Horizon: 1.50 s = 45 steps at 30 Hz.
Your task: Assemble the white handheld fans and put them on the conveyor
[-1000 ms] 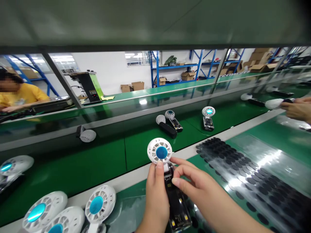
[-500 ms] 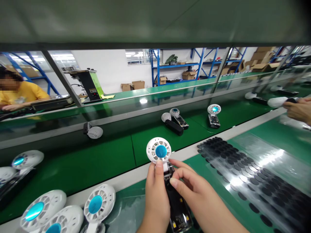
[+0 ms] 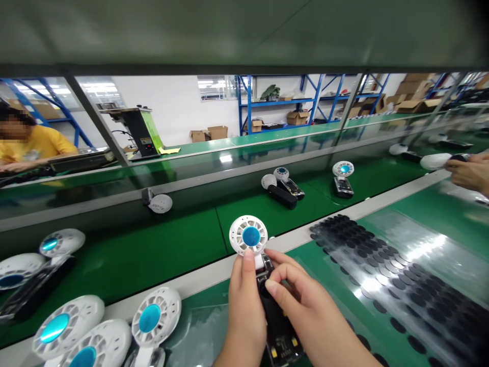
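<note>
A small handheld fan (image 3: 249,236) with a white round head, a blue centre and an open black body is held upright over the near green mat. My left hand (image 3: 244,306) grips the body, thumb at the neck below the head. My right hand (image 3: 301,300) pinches the upper part of the black body with thumb and fingers. A clear sheet of black round pads (image 3: 385,270) lies just right of my hands.
Several white fan heads (image 3: 114,331) lie at the lower left. More fans (image 3: 282,186) ride the green conveyor belt (image 3: 171,244). Another person's hand (image 3: 468,171) holds a fan at the far right. A person in yellow (image 3: 26,148) sits across, near a black machine (image 3: 141,132).
The fans on the belt have drifted to the right. My hands hold the fan in nearly the same place, the right fingers shifting slightly on the body.
</note>
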Tool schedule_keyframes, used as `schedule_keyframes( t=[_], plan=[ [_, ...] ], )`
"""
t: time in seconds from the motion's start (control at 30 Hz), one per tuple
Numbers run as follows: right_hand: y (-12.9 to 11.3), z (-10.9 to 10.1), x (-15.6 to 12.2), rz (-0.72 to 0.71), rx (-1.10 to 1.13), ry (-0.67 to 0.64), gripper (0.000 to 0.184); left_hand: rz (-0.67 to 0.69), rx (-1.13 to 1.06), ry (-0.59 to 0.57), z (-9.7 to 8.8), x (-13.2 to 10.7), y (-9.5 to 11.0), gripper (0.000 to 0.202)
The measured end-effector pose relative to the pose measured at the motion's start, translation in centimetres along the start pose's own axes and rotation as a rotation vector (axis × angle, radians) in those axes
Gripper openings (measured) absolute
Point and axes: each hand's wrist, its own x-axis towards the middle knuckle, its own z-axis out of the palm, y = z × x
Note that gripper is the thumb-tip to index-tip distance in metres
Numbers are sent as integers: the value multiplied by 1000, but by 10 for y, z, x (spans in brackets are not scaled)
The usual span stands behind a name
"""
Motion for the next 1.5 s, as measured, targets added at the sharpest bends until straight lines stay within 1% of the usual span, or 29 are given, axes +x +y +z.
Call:
schedule_keyframes(
  t=[0.27, 0.5, 0.7, 0.9, 0.97, 1.0, 1.03, 1.1, 1.13, 1.17, 1.2, 1.23, 1.3, 1.33, 1.4, 1.5],
  plan=[
    [-2, 1, 0, -33, -81, 20, 14, 17, 4, -30, 0, -1, -1, 52],
    [2, -2, 2, -43, -103, 24, 15, -1, -28, -70, 0, 1, -4, 47],
    [2, -6, 3, -65, -117, -1, 15, -32, -47, -72, 1, -1, -4, 45],
    [0, -10, 1, -109, -249, 11, 13, -18, 44, -64, 0, -4, 1, 45],
    [3, -9, 3, -122, -248, 42, 9, -5, 49, -68, -1, -4, 2, 48],
    [4, -9, 4, -105, -212, 55, 3, 5, 45, -70, -1, -5, 2, 50],
    [6, -8, 5, -71, -153, 53, 7, 19, 40, -74, -1, -5, 3, 51],
    [9, -4, 6, 1, -2, 12, 30, 43, 42, -84, -1, -3, 2, 50],
    [10, -3, 8, 17, 66, -20, 38, 40, 44, -87, -1, -2, 1, 50],
    [11, -2, 9, 16, 130, -45, 42, 20, 27, -90, -1, 0, 0, 52],
    [12, -1, 12, 3, 187, -52, 44, -21, -11, -99, -1, 2, -1, 59],
    [13, -3, 16, -9, 221, -26, 44, -71, -67, -117, -1, 4, -2, 70],
    [15, -13, 30, -21, 221, 94, 43, -172, -195, -161, -1, 9, -4, 93],
    [16, -23, 40, -27, 191, 170, 43, -200, -242, -181, -2, 11, -5, 99],
    [16, -51, 65, -60, 81, 303, 40, -197, -273, -185, -4, 15, -5, 100],
    [17, -101, 112, -100, -127, 445, 36, -157, -274, -147, -9, 20, -4, 91]
  ],
)
